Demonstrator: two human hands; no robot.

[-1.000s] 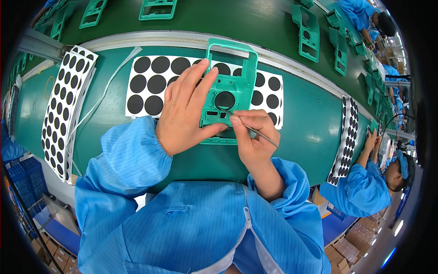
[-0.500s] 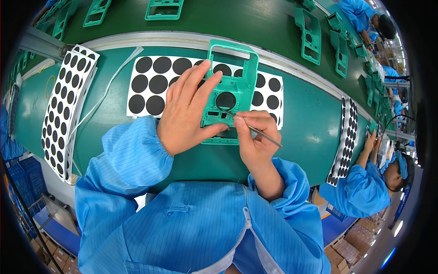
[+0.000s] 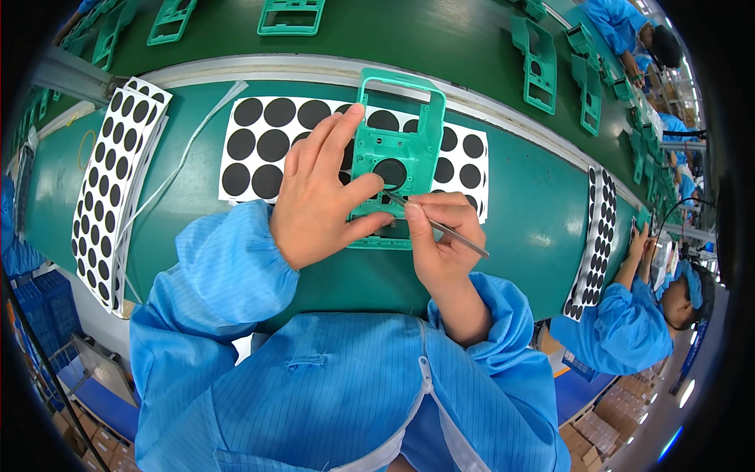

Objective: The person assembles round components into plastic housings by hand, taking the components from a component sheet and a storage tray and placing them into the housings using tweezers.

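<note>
A green plastic housing (image 3: 421, 151) with a large open frame at its far end lies in front of me. In its round recess sits a black disc (image 3: 389, 173). My left hand (image 3: 318, 189) holds the housing along its left side, one finger stretched to the upper edge. Its index finger is bent in beside the disc, and the thumb rests near the lower edge. Pinched in my right hand (image 3: 448, 232) are thin metal tweezers (image 3: 464, 240), their tip at the disc's lower left edge, partly behind my left fingertip.
A white sheet of black round stickers (image 3: 255, 149) lies under the housing. More sticker sheets stand at left (image 3: 110, 189) and right (image 3: 595, 244). Beyond the metal rail, a dark green conveyor (image 3: 417, 35) carries similar housings (image 3: 537, 67). A co-worker (image 3: 621, 315) sits at the right.
My left index finger has bent down from the housing's middle to the disc's edge. The tweezers barely shifted. Housings on the conveyor moved slightly to the right.
</note>
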